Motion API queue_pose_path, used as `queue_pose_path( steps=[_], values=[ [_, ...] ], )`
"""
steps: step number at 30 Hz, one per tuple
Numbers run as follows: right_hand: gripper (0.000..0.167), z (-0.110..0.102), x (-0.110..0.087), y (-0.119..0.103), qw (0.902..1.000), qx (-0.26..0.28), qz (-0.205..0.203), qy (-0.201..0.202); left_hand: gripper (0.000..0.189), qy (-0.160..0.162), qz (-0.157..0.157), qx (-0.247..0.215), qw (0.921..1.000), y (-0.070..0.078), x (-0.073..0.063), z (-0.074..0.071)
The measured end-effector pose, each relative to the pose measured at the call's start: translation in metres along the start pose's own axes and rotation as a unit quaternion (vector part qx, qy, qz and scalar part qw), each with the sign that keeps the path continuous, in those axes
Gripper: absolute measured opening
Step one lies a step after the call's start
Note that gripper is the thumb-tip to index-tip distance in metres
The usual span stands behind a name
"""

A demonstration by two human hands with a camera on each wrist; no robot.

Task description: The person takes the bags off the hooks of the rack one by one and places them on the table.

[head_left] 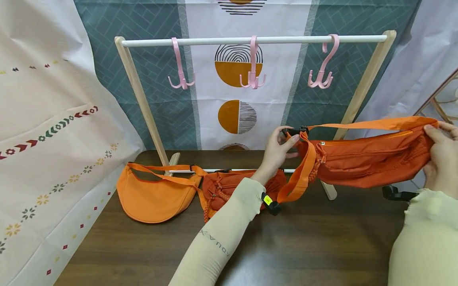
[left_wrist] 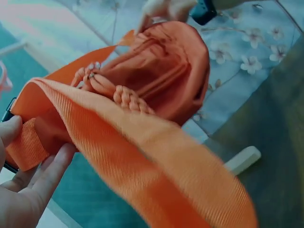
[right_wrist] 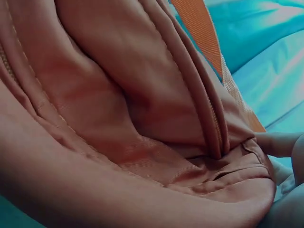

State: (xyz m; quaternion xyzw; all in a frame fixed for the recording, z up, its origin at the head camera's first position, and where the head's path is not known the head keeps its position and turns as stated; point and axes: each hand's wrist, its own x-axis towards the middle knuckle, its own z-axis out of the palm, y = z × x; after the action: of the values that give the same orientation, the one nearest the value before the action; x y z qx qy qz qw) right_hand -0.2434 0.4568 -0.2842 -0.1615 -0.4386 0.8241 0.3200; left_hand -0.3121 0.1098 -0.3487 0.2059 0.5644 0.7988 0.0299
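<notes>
A rust-orange waist bag (head_left: 368, 163) is held up in the air between both hands, zipper side facing me, with braided pulls at its left end. My left hand (head_left: 277, 153) pinches the strap beside its black buckle (head_left: 295, 131); in the left wrist view the thumb and fingers grip the webbing (left_wrist: 28, 145). A loop of orange strap (head_left: 300, 174) hangs below that hand. At the bag's right end, my right hand (head_left: 443, 155) grips the corner. In the right wrist view the bag's folded fabric (right_wrist: 118, 109) fills most of the picture, with fingers (right_wrist: 280, 145) at its end.
Behind stands a rack with a white bar (head_left: 222, 41), wooden legs and three pink hooks, the middle hook (head_left: 253, 65) among them. On the dark wooden surface (head_left: 304, 246) lie a light orange bag (head_left: 154, 198) and a second rust-orange bag (head_left: 229, 186), partly hidden by my left arm.
</notes>
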Motion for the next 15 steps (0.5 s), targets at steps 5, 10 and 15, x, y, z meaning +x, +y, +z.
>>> queue_pose_path(
  steps=[5, 10, 15],
  values=[
    [0.020, -0.014, 0.001, 0.021, 0.9948, -0.086, 0.015, 0.052, 0.037, 0.043, -0.039, -0.018, 0.9982, -0.029, -0.006, 0.000],
    [0.018, -0.025, 0.002, 0.037, 0.9885, -0.115, 0.026, 0.095, 0.033, 0.067, -0.062, -0.034, 0.9953, -0.052, -0.015, 0.002],
    [0.018, -0.039, 0.002, 0.056, 0.9874, -0.124, 0.024, 0.096, 0.029, 0.090, -0.068, -0.033, 0.9931, -0.073, -0.024, 0.004]
  ],
)
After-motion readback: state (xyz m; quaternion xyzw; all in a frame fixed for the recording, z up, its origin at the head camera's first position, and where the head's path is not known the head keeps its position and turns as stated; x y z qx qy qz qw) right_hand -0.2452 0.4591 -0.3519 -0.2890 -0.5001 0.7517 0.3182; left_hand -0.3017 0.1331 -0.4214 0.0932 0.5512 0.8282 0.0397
